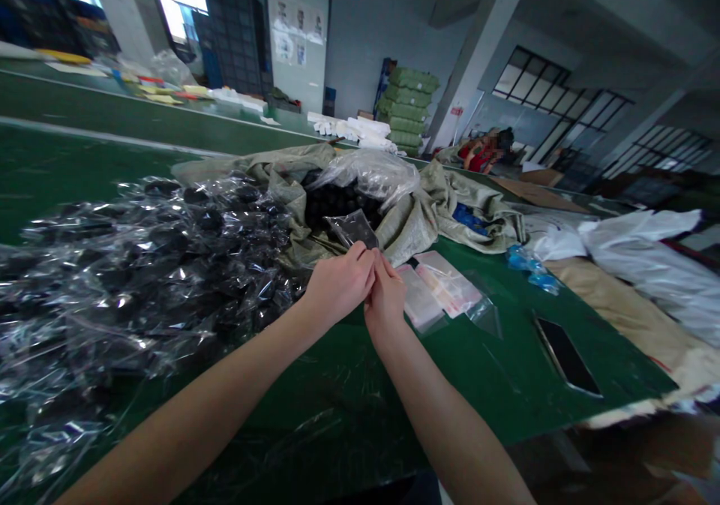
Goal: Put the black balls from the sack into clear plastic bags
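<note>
My left hand [341, 281] and my right hand [386, 289] meet near the middle of the view, fingers pinched together on the near end of a small clear plastic bag [353, 229]. The bag points away from me, in front of an open woven sack [413, 227] that holds many black round items [337, 201]. To the left lies a large heap of black items in clear wrapping [225, 242]. Just right of my hands are flat stacks of clear bags [419, 299] with pinkish paper [447, 284].
On the green table [478, 385], a phone [568, 355] lies at the right, with crumpled blue plastic [534, 269] behind it. White plastic sacks [646, 254] and tan cloth [624, 302] line the right edge. A person [487, 151] in red is far back.
</note>
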Demonstrator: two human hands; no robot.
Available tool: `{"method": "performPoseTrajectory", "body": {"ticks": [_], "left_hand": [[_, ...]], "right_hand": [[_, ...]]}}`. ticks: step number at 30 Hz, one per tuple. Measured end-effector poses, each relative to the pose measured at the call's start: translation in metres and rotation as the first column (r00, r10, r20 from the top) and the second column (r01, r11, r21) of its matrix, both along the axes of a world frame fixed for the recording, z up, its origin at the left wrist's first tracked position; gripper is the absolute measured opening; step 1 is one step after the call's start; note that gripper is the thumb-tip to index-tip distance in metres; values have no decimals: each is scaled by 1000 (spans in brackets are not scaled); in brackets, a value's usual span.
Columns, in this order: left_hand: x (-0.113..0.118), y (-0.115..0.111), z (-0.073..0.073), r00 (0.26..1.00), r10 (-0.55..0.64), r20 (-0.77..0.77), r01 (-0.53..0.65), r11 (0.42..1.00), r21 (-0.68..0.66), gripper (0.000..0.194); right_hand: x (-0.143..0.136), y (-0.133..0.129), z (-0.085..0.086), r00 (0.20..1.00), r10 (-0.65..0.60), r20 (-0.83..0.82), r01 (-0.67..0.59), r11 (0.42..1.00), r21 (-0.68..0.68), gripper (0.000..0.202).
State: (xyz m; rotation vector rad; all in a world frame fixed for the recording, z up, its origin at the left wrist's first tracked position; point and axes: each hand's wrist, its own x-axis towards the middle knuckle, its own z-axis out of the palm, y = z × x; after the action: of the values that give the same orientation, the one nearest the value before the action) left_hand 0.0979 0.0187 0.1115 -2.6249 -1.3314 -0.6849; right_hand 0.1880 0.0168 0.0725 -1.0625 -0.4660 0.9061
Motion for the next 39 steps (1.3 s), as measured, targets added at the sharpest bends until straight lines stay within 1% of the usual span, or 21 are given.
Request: {"method": "performPoseTrajectory", "body": {"ticks": [4, 6, 8, 9, 11, 12, 13, 14, 15, 16, 18, 20, 21, 22, 23, 24, 26, 31, 33, 37, 39], "left_hand": [[-3, 3, 4, 990, -70, 123, 79, 994, -77, 30], [-9, 8, 8, 961, -135, 241, 162, 982, -94, 27], [-18, 18, 13, 915, -127, 384, 169, 983, -77, 25], [-23, 24, 16, 885, -70, 461, 114, 991, -67, 25], [-34, 38, 18, 788, 113, 605, -66, 993, -100, 27], [-38, 45, 19, 720, 214, 660, -142, 977, -162, 31], [-41, 51, 18, 658, 298, 692, -159, 953, -258, 36], [-42, 56, 18, 606, 366, 706, -117, 919, -375, 41], [-43, 59, 16, 571, 416, 708, -15, 867, -497, 46], [-42, 60, 15, 550, 450, 703, 130, 786, -605, 49], [-37, 60, 11, 510, 502, 698, 420, 563, -712, 52], [-30, 57, 7, 461, 557, 691, 608, 368, -703, 52], [-27, 55, 4, 432, 582, 689, 669, 305, -677, 51], [-23, 53, 2, 396, 599, 696, 719, 268, -641, 48], [-20, 51, -1, 355, 607, 711, 761, 254, -597, 46], [-16, 49, -3, 308, 609, 731, 794, 260, -550, 43], [-10, 46, -8, 209, 607, 767, 827, 309, -470, 38], [-1, 45, -15, 24, 657, 754, 807, 432, -402, 39], [-2, 47, -14, -54, 672, 739, 792, 480, -378, 42], [-8, 51, -9, -124, 677, 725, 799, 501, -332, 40], [-10, 51, -7, -141, 677, 723, 807, 501, -312, 39]], "right_hand": [[3, 1, -1, 1000, 7, 16, -7, 1000, -12, 41], [7, 2, -1, 999, 13, 49, -11, 999, -35, 44], [10, 2, 0, 997, 11, 80, -6, 998, -55, 46], [12, 2, 1, 996, 8, 88, -3, 998, -59, 46], [15, 2, 4, 995, 9, 94, -4, 999, -51, 45], [16, 2, 6, 995, 15, 96, -11, 999, -44, 45], [16, 2, 8, 995, 21, 99, -17, 999, -41, 45], [17, 2, 9, 994, 29, 103, -24, 999, -43, 45], [17, 3, 11, 993, 34, 110, -29, 999, -46, 46], [17, 3, 12, 992, 38, 121, -32, 998, -52, 47], [17, 4, 15, 988, 44, 150, -35, 998, -59, 47], [17, 4, 18, 982, 43, 182, -34, 998, -53, 46], [18, 5, 19, 979, 42, 197, -32, 998, -51, 46], [18, 5, 21, 976, 44, 214, -34, 998, -52, 45], [18, 5, 23, 971, 49, 234, -36, 998, -58, 43], [18, 6, 25, 964, 58, 259, -42, 997, -68, 42], [19, 6, 28, 941, 77, 330, -48, 994, -95, 41], [23, 3, 37, 837, 139, 530, -72, 987, -144, 49], [28, 0, 39, 798, 121, 591, -56, 990, -128, 49], [38, -1, 38, 728, -81, 681, 129, 992, -19, 46], [40, 3, 34, 741, -76, 668, 141, 989, -43, 47]]}}
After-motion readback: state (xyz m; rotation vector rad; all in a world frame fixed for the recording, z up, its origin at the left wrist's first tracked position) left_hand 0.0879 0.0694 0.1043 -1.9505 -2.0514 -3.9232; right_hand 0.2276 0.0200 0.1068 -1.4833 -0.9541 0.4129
